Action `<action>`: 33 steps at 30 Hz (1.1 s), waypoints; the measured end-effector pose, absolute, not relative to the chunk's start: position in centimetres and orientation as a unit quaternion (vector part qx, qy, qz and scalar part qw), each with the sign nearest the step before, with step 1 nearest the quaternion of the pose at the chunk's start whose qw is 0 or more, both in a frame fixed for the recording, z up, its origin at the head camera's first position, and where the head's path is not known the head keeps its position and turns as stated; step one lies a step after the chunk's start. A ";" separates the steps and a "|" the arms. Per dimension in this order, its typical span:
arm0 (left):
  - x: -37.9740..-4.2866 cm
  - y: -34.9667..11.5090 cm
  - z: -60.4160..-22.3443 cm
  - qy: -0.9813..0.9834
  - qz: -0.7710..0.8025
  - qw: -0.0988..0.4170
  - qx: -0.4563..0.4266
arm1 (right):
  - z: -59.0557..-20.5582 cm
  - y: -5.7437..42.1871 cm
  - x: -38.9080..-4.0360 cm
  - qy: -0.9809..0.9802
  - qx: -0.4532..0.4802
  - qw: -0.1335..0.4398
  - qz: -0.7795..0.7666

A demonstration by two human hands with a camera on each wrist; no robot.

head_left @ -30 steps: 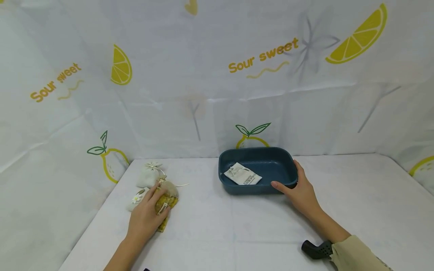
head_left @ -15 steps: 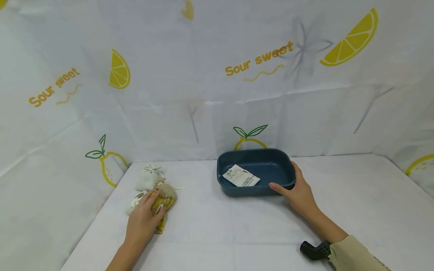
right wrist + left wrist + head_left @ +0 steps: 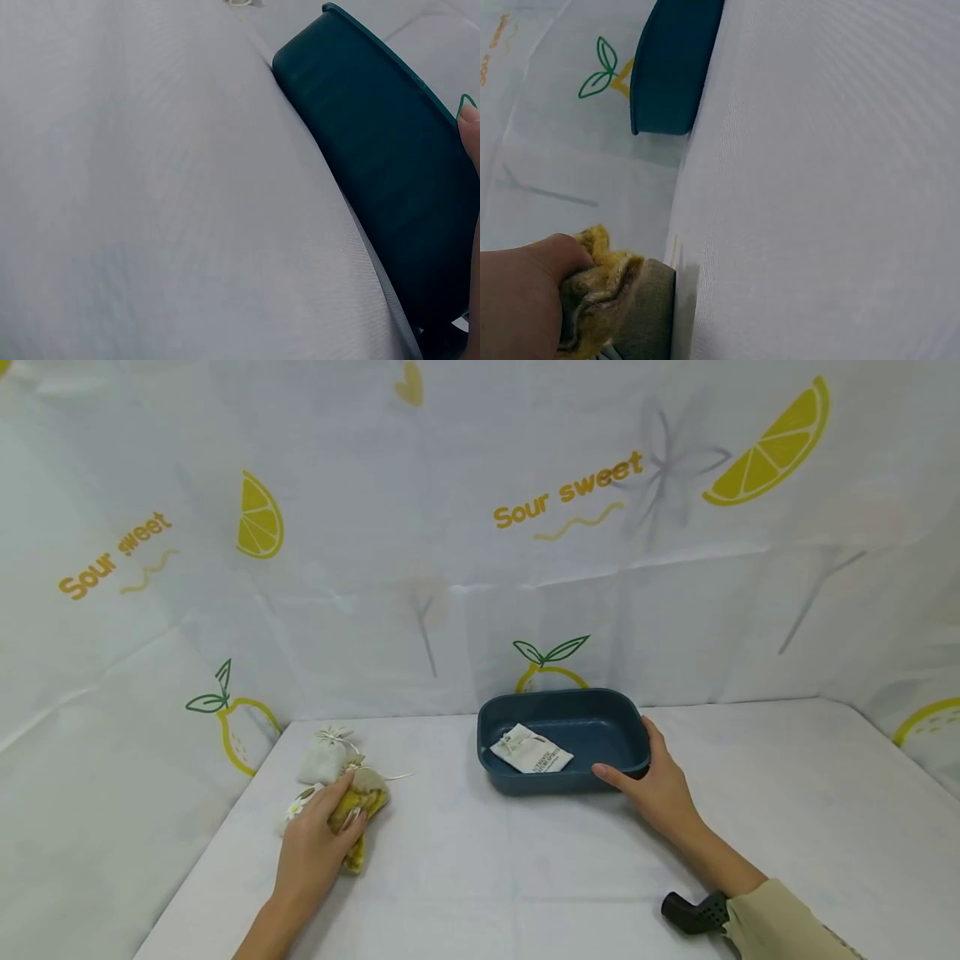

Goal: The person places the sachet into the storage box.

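Note:
My left hand (image 3: 315,847) pinches a yellow-and-beige drawstring pouch (image 3: 372,797) at the left of the table, its fuzzy yellow cloth bunched between thumb and fingers. In the left wrist view the yellow fabric (image 3: 607,300) folds up beside the thumb. Behind the hand sits a white drawstring pouch (image 3: 322,760); another pale pouch with a daisy (image 3: 296,808) is partly covered by the fingers. My right hand (image 3: 663,793) grips the right end of a dark blue rectangular bin (image 3: 555,784), thumb at the front rim. Inside the bin lies a flat white printed pouch (image 3: 534,750).
A white cloth covers the table (image 3: 465,877), and a lemon-print sheet (image 3: 420,543) hangs right behind the bin. Near the right wrist, a black perforated device (image 3: 693,913) sticks out by the beige sleeve (image 3: 787,922).
My left fingers have drawn together on the yellow-and-beige pouch, bunching its cloth. The right hand keeps its grip on the bin, and the head view has shifted slightly.

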State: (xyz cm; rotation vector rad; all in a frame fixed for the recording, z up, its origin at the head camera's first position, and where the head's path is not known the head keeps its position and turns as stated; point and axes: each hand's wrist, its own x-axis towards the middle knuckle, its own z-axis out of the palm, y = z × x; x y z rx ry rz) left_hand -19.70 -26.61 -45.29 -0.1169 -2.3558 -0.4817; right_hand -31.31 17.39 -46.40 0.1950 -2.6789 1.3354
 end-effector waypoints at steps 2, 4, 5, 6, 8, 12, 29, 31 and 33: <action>-19.7 -26.5 -45.0 -0.912 -0.190 0.361 -0.047 | -46.4 17.4 -31.3 -0.891 0.066 0.071 0.443; -19.8 -26.2 -44.7 -0.910 -0.193 0.364 -0.051 | -46.4 17.4 -31.3 -0.892 0.066 0.071 0.442; -19.9 -26.1 -44.6 -0.908 -0.197 0.365 -0.053 | -46.4 17.5 -31.3 -0.891 0.066 0.071 0.443; -20.0 -26.0 -44.4 -0.907 -0.200 0.366 -0.056 | -46.5 17.6 -31.2 -0.891 0.066 0.070 0.443; -20.2 -25.7 -44.1 -0.905 -0.208 0.366 -0.063 | -46.5 17.7 -31.2 -0.891 0.065 0.069 0.444; -20.5 -24.8 -43.4 -0.907 -0.224 0.349 -0.069 | -46.6 17.9 -31.2 -0.890 0.063 0.068 0.447; -22.9 -20.8 -40.7 -0.909 -0.268 0.305 -0.094 | -46.1 17.6 -31.2 -0.889 0.065 0.064 0.448; -23.3 -20.2 -40.4 -0.909 -0.262 0.309 -0.099 | -46.2 17.5 -31.3 -0.889 0.068 0.062 0.449; -23.6 -19.6 -40.1 -0.910 -0.257 0.309 -0.099 | -46.2 17.3 -31.5 -0.888 0.072 0.061 0.449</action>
